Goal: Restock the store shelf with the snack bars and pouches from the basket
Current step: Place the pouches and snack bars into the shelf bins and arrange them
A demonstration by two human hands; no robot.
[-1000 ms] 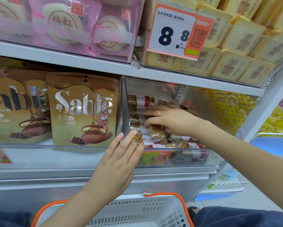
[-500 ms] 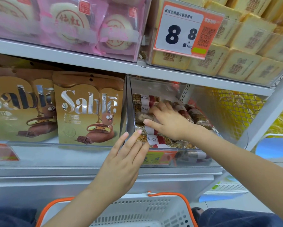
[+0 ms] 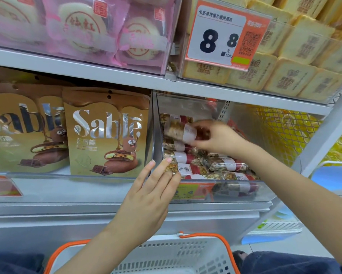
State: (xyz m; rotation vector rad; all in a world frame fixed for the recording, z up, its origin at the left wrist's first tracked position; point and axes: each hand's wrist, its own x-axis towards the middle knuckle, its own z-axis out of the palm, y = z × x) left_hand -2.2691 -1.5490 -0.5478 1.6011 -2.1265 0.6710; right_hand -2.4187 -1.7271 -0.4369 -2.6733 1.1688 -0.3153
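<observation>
This is a shop — a snack aisle in a grocery store. Metal shelves (image 3: pixel 114 76) carry clear-fronted bins of packaged goods: gold Sablé pouches (image 3: pixel 105 133), pink-wrapped cakes (image 3: pixel 83 28), stacked toast packs (image 3: pixel 292 56) and wrapped snack bars (image 3: pixel 227 167). A printed price tag (image 3: pixel 223 36) reads 8.8 — and a white, orange-rimmed shopping basket (image 3: pixel 186 256) sits below.

Snack bar (image 3: pixel 181 133) in right hand (image 3: pixel 218 138) blurred; label unreadable. Basket (image 3: pixel 166 258) below left hand (image 3: pixel 146 202) cut off by bottom edge.
</observation>
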